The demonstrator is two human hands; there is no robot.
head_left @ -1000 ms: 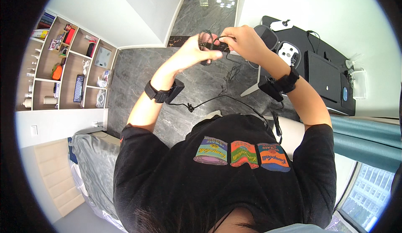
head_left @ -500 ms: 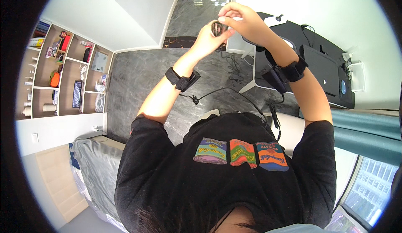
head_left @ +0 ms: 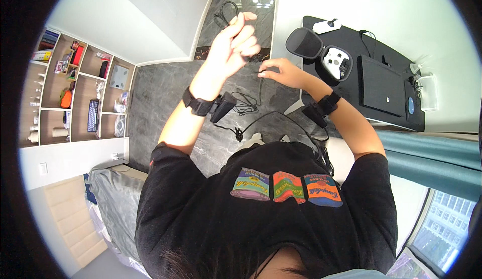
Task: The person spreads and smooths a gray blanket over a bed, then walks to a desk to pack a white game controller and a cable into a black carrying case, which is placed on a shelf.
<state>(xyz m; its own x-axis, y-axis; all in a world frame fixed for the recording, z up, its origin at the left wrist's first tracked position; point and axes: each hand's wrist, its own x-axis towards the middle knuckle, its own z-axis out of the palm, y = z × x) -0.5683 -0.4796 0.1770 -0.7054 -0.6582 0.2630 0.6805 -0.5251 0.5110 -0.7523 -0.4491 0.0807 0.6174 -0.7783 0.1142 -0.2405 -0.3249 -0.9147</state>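
At far left, pale wood-grained shelves point(head_left: 79, 91) flank the grey, marbled floor point(head_left: 158, 96). The left hand point(head_left: 232, 45), fingers curled, grips thin, looped black cable point(head_left: 221, 18), which tangles slackly below; the right hand point(head_left: 281, 74) pinches a strand between thumb and fingertips. Further right, a smooth white controller point(head_left: 333, 62) lies in an open, oval case point(head_left: 305, 42).
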